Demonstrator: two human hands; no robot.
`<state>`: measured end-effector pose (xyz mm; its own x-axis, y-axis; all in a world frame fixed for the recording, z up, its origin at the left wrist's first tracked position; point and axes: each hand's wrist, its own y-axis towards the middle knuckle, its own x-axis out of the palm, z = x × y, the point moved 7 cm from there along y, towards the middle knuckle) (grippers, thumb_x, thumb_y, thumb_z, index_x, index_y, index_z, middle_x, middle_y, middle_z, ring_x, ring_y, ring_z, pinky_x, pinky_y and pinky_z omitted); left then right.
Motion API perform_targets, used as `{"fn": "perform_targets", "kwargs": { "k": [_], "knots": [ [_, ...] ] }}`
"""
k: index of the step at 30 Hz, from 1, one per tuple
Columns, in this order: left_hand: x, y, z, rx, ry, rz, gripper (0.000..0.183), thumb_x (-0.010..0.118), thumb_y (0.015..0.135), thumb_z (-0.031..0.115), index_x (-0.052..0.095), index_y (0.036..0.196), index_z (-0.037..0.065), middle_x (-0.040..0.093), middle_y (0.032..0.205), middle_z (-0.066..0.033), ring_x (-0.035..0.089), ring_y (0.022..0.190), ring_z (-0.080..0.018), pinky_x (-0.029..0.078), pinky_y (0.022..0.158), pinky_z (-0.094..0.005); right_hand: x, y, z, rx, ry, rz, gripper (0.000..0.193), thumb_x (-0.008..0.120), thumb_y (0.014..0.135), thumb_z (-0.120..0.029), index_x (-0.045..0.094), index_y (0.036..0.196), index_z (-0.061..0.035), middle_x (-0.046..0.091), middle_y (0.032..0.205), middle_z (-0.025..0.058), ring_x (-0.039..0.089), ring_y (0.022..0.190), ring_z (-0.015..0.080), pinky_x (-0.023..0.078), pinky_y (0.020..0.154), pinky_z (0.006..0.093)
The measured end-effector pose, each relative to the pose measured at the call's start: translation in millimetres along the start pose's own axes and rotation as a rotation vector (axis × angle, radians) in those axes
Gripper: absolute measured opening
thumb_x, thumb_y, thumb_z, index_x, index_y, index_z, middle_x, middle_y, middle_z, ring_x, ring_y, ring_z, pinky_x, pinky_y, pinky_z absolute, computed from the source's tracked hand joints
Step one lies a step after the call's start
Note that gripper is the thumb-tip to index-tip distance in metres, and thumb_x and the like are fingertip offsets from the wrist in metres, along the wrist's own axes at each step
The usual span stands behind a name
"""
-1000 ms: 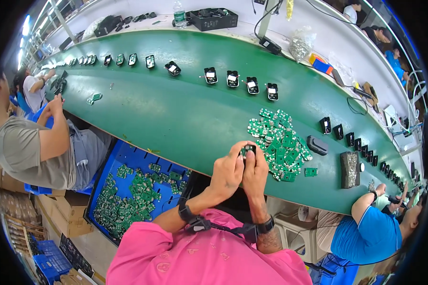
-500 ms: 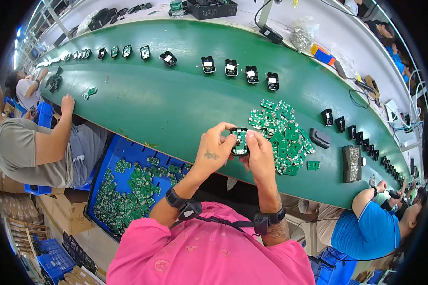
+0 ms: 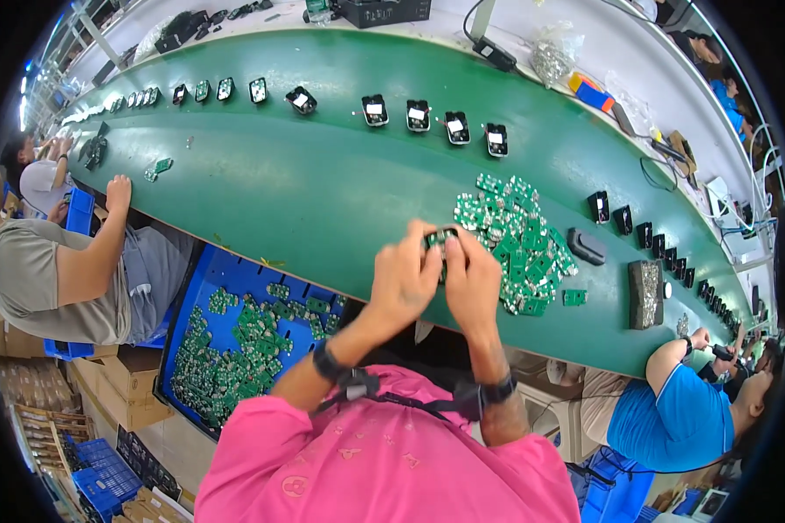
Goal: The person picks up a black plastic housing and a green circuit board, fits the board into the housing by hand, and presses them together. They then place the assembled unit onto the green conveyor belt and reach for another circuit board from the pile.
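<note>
A small black plastic housing with a green circuit board in it [image 3: 442, 235] is gripped between my two hands, close above the near edge of the green table. My left hand [image 3: 405, 275] closes on its left side. On the other side my right hand [image 3: 474, 286] closes on it, with both thumbs bent over the board. Most of the housing is hidden behind my fingers. Just right of my hands lies a heap of loose green circuit boards [image 3: 519, 248], and one single board [image 3: 574, 297] sits apart from it.
Black housings [image 3: 456, 128] stand in a row along the far side of the green table [image 3: 296, 187]. A dark oval case [image 3: 587, 247] and a grey block [image 3: 645, 295] lie to the right. A blue bin [image 3: 202, 301] of boards is at lower left. Co-workers sit on both sides.
The housing has tipped in my hands, so less of its board shows. My thumbs and fingers have closed further over it. The whole view has shifted slightly.
</note>
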<state>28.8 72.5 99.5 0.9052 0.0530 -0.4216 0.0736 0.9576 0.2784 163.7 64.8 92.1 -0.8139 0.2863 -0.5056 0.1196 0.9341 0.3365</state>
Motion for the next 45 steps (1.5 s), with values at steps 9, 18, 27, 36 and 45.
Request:
{"fn": "perform_targets", "kwargs": {
  "k": [9, 18, 27, 36, 45],
  "knots": [
    [40, 45, -70, -0.616, -0.451, -0.380, 0.019, 0.061, 0.090, 0.015, 0.063, 0.100, -0.001, 0.057, 0.057, -0.0059, 0.050, 0.041, -0.0105, 0.036, 0.037, -0.0240, 21, 17, 39, 0.697, 0.567, -0.362, 0.028, 0.051, 0.101, -0.024, 0.064, 0.102, 0.0003, 0.059, 0.061, 0.0069, 0.046, 0.040, 0.0098, 0.035, 0.037, 0.0250],
    [29, 32, -13, -0.082, -0.167, -0.161, 0.031, 0.046, 0.099, 0.010, 0.052, 0.128, 0.003, 0.065, 0.066, -0.0171, 0.066, 0.050, -0.0246, 0.052, 0.049, -0.0368, 5, 24, 26, 0.241, 0.057, -0.014, 0.031, 0.046, 0.101, -0.018, 0.061, 0.119, 0.0023, 0.068, 0.094, 0.0187, 0.067, 0.076, 0.0293, 0.051, 0.064, 0.0394],
    [15, 20, -11, -0.134, -0.191, -0.026, 0.030, 0.048, 0.098, 0.012, 0.050, 0.127, 0.006, 0.065, 0.076, -0.0243, 0.066, 0.064, -0.0421, 0.050, 0.059, -0.0493, 11, 24, 5, 0.053, 0.219, 0.059, 0.029, 0.051, 0.100, -0.015, 0.064, 0.122, -0.0012, 0.070, 0.096, 0.0193, 0.068, 0.078, 0.0291, 0.053, 0.072, 0.0378],
    [-11, 66, -33, 0.287, 0.175, -0.382, 0.072, 0.076, 0.077, 0.017, 0.048, 0.140, -0.004, 0.054, 0.135, -0.0242, 0.058, 0.119, -0.0385, 0.050, 0.098, -0.0439, 49, 44, 26, 0.240, -0.025, -0.160, 0.039, 0.052, 0.102, -0.025, 0.053, 0.129, 0.0024, 0.070, 0.088, 0.0247, 0.070, 0.083, 0.0402, 0.052, 0.073, 0.0461],
    [-116, 197, -86, 0.110, 0.905, -0.290, 0.067, 0.082, 0.065, 0.032, 0.060, 0.121, 0.002, 0.066, 0.114, -0.0204, 0.064, 0.108, -0.0369, 0.052, 0.090, -0.0422, 86, -12, 16, -0.033, -0.224, -0.116, 0.040, 0.067, 0.092, -0.018, 0.055, 0.124, 0.0023, 0.067, 0.084, 0.0136, 0.067, 0.080, 0.0305, 0.053, 0.073, 0.0389]
  ]
}}
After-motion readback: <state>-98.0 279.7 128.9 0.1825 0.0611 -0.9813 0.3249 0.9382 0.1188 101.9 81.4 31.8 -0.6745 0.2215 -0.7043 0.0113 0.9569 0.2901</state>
